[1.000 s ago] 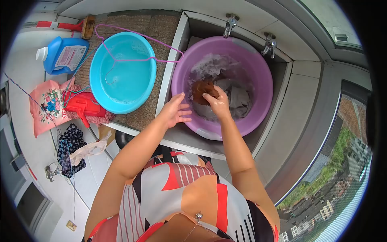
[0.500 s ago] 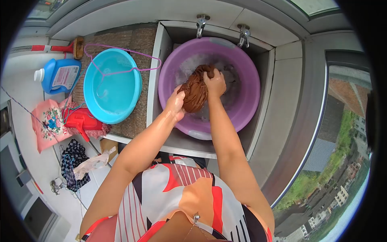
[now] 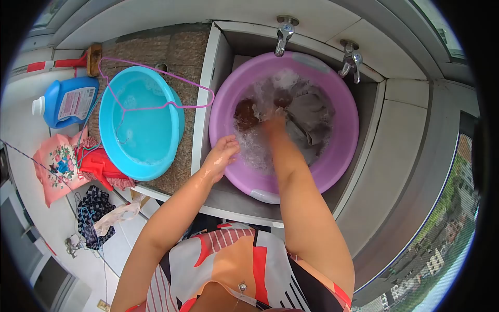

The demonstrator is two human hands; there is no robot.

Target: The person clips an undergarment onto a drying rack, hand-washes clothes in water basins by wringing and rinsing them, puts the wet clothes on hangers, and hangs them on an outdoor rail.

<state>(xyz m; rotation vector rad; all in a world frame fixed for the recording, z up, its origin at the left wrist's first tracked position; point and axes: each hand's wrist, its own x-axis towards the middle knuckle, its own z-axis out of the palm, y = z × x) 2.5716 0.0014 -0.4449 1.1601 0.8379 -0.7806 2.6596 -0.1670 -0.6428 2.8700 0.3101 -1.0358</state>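
So our right hand point(image 3: 274, 120) is down in the purple tub point(image 3: 347, 140), blurry in the suds point(image 3: 255, 152), and we honestly can't tell if it's gripping anything. Brown cloth point(image 3: 246, 115) is in the water just beside it, gray cloth point(image 3: 311, 115) on the other side. Our left hand point(image 3: 222, 156) is empty, fingers loose, near the rim.

The purple basin point(image 3: 345, 130) fills most of the sink point(image 3: 206, 67), leaving slim gaps at the sink's near corners. The left tap point(image 3: 284, 35) and right tap point(image 3: 351, 61) jut from its far edge. A pink hanger point(image 3: 143, 109) bars the way over the blue tub point(image 3: 179, 132). Between tub and sink, a narrow strip of counter point(image 3: 183, 166) is bare. The right forearm point(image 3: 292, 166) crosses the basin's near rim.
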